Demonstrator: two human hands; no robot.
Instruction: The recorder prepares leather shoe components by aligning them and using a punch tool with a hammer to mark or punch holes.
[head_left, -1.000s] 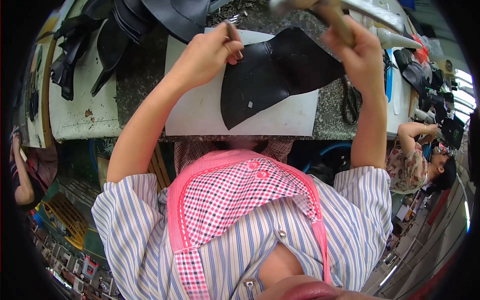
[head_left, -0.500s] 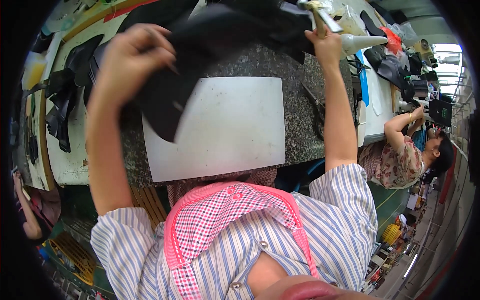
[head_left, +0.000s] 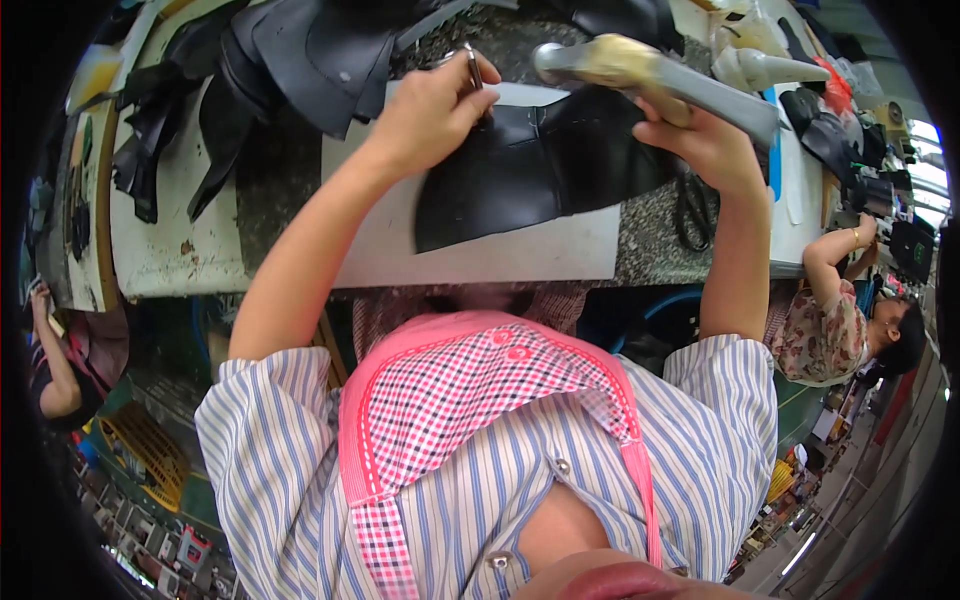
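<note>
A black leather piece (head_left: 495, 190) with a stitched seam lies over the white board (head_left: 570, 255) in front of me. My left hand (head_left: 430, 118) is closed at its upper left edge, pinching a slim metal punch-like tool (head_left: 473, 70) held roughly upright. Whether those fingers also grip the leather, I cannot tell. To the right, my right hand (head_left: 715, 150) is wrapped around a hammer (head_left: 690, 95) with yellowish wrapping near its head, raised over the leather's right part. The hammer hides some of that hand's fingers.
Black leather pieces (head_left: 300, 60) are heaped at the back left. Dark-handled scissors (head_left: 693, 215) lie on the speckled slab (head_left: 655, 240) by my right forearm. A white cone-tipped bottle (head_left: 770, 70) stands back right. Co-workers sit at right (head_left: 830, 330) and left (head_left: 75, 350).
My left hand has moved right and now holds the metal tool. The hammer has come nearer in my right hand. A black leather piece now covers much of the board; others lie back left.
</note>
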